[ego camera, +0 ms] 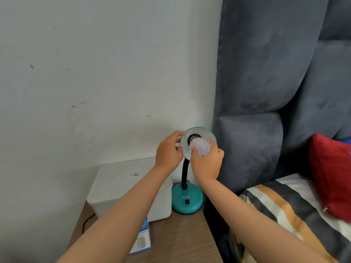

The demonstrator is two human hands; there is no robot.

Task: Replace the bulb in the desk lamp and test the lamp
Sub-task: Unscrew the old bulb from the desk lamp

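The right hand (207, 162) curls its fingers around the white bulb (200, 147), which sits at the socket inside the teal lamp shade (201, 132). Just beside it, the left hand (168, 152) pinches the shade's rim. Below both hands, the lamp base (187, 199) stands on the wooden table (180, 238).

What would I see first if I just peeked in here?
Two hands around a teal lamp shade by the wall: the right hand grips a white bulb at the socket, the left hand steadies the rim. At far right, a bright red pillow lies on the striped bed.
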